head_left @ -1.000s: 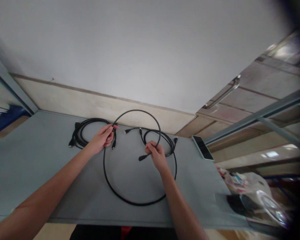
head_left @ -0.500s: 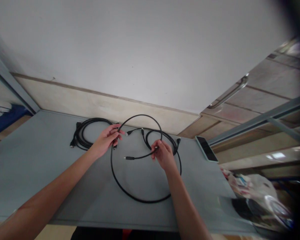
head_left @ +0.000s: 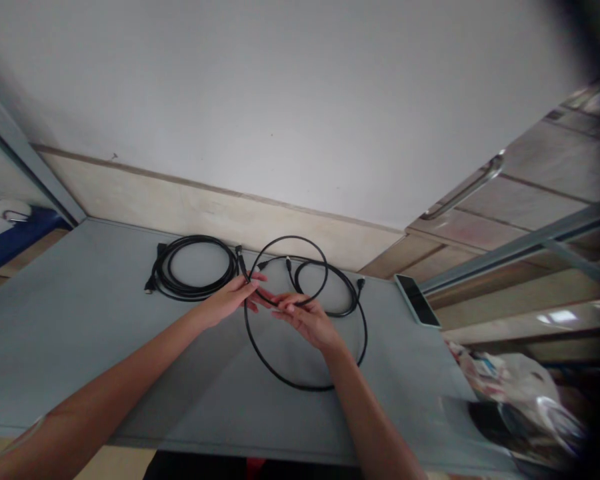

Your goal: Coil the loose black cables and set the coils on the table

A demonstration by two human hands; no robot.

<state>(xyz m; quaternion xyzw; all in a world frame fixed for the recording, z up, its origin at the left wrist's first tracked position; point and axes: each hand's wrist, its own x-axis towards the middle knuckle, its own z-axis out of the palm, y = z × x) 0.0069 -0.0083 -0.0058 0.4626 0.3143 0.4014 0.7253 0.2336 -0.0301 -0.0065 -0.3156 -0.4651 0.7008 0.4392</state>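
Observation:
A black cable (head_left: 289, 383) is held in both hands, bent into a small upper loop with a wider curve hanging below it. My left hand (head_left: 239, 293) pinches the cable at the left side of the loop, close to its end. With thumb and fingers, my right hand (head_left: 305, 317) grips the loop's lower part, the fingertips near those of my left hand. One coiled black cable (head_left: 195, 291) lies on the table left of my left hand. Another coiled cable (head_left: 347, 272) lies behind my right hand, partly covered by the held loop.
The grey table (head_left: 200, 393) runs along a pale wall (head_left: 190, 207). A phone (head_left: 417, 301) lies by its right edge. At the lower right stands a blurred dark, see-through container (head_left: 500, 420), with plastic bags (head_left: 520, 373) beyond.
My right hand has moved left towards my left hand, bringing the cable's end up to it. The loop has closed and become smaller.

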